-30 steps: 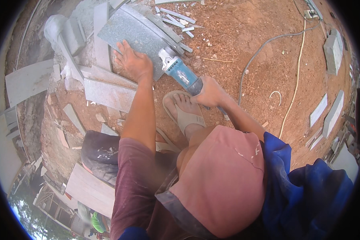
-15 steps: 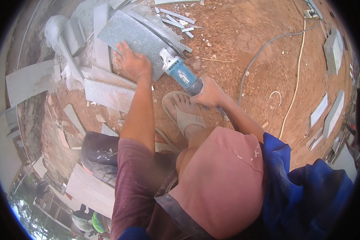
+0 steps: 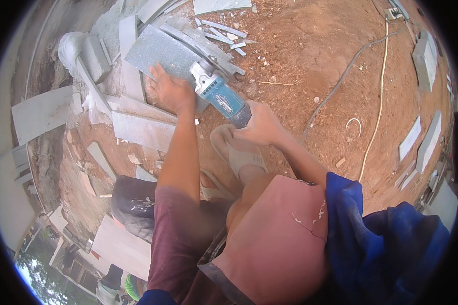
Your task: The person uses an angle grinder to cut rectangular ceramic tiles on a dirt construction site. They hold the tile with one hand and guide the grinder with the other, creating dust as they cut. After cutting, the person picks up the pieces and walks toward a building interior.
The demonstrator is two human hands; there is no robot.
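A teal angle grinder [image 3: 225,100] with a silver head is gripped around its dark rear end by my right hand [image 3: 261,123]. Its disc end lies at the right-hand edge of a grey stone tile [image 3: 160,53]. A narrow strip [image 3: 188,41] runs along that edge, with a dark gap beside it. My left hand [image 3: 172,89] rests on the tile's near part, fingers spread, holding nothing. How deep the disc sits in the tile is hidden by the grinder's head.
Pale tile pieces [image 3: 143,129] lie left of the tile; thin offcuts [image 3: 224,31] lie beyond it. My sandalled foot [image 3: 239,152] is close below the grinder. A grey cable [image 3: 341,71] and a pale cable [image 3: 381,101] cross the dirt at right. A concrete block [image 3: 425,61] sits far right.
The grinder has moved left and slightly nearer along the tile's edge, my right hand with it. My left hand stays on the tile. The whole view has shifted slightly.
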